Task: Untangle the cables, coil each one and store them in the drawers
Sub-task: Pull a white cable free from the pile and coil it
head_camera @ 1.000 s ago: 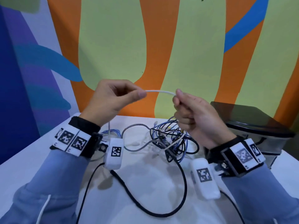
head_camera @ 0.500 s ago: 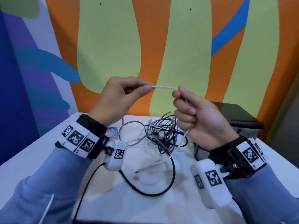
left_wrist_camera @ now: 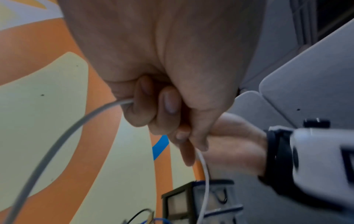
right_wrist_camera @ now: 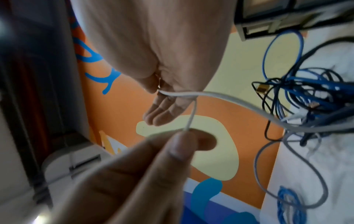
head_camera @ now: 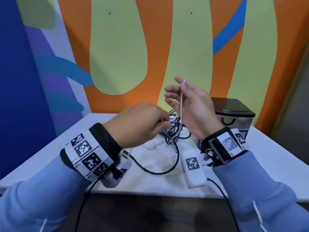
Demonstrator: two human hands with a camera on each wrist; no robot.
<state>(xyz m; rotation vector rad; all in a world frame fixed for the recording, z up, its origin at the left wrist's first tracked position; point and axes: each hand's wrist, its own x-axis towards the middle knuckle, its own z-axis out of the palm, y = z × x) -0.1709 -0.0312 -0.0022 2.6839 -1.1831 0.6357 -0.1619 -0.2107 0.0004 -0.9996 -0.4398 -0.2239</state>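
Two hands | left hand [head_camera: 142,121] pinches thin round white cable [head_camera: 182,101] | right hand [head_camera: 192,108] fingers straight

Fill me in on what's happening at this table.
A person is untangling cables. The right hand, raised with fingers spread, pinches the end of a thin white cable with its thumb. The left hand grips the same cable lower down, by the tangle of blue and black cables lying on the table. The drawers stand behind the right hand. No coil is formed yet.
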